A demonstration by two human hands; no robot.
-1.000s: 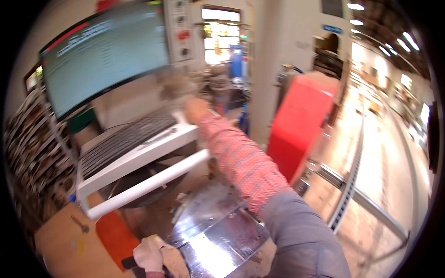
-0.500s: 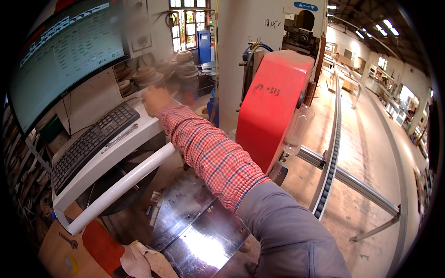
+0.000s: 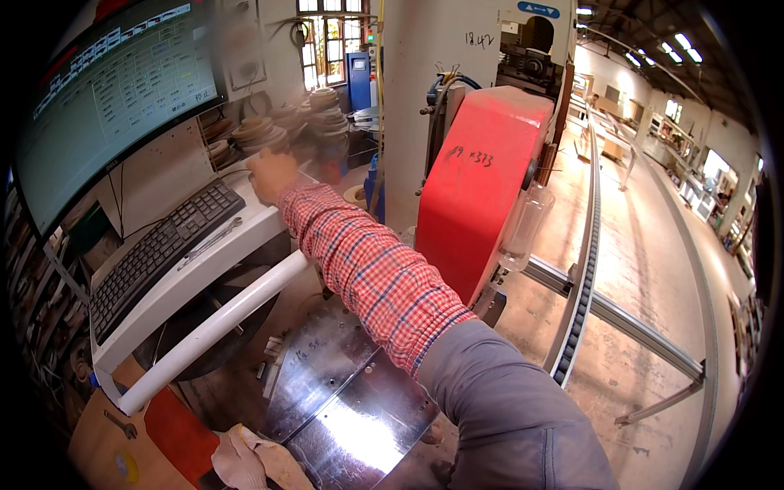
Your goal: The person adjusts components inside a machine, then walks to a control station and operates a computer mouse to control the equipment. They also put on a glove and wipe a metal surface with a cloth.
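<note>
My right arm, in a red checked sleeve protector, reaches up and left across the view. My right hand (image 3: 273, 175) rests low over the white shelf (image 3: 233, 238), just past the right end of a black keyboard (image 3: 167, 253). Its fingers are curled down over something, with a cable running beside them; what lies under the palm is hidden. At the lower edge, pale cloth work gloves (image 3: 255, 459) show beside a red panel (image 3: 175, 433). Whether my left hand is inside or holding them cannot be made out.
A monitor (image 3: 122, 102) stands above the keyboard. The red machine guard (image 3: 482, 180) rises right of my arm, over a shiny metal bed plate (image 3: 351, 425). A roller track (image 3: 581, 302) runs along the right. A spanner (image 3: 120, 424) lies at lower left.
The view has shifted very slightly. My right hand stays in the same place on the shelf, and the gloves have not visibly moved.
</note>
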